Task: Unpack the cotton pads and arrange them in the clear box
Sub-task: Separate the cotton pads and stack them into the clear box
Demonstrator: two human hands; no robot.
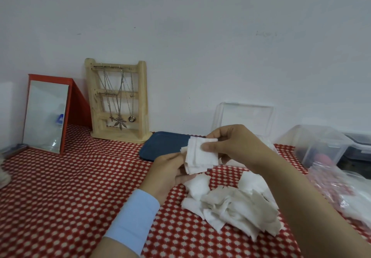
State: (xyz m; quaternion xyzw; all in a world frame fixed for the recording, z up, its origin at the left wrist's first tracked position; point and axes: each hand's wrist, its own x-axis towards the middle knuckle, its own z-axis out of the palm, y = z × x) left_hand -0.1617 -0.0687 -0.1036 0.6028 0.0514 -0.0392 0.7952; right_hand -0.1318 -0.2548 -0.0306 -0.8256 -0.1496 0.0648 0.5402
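A small stack of white square cotton pads [200, 156] is held upright between both hands above the table. My left hand [166, 174] grips its lower left edge; my right hand [234, 144] pinches its upper right side with the thumb on the front. Below them a loose pile of cotton pads [232, 205] lies on the red patterned cloth. The clear box [244, 117] stands behind my right hand with its lid raised against the wall; its base is mostly hidden by the hand.
A dark blue tray [162, 144] lies behind my hands. A wooden jewellery stand [118, 101] and a red-framed mirror [46, 115] lean at the back left. Clear containers [321, 145] and a crinkled plastic bag [337, 183] sit at the right.
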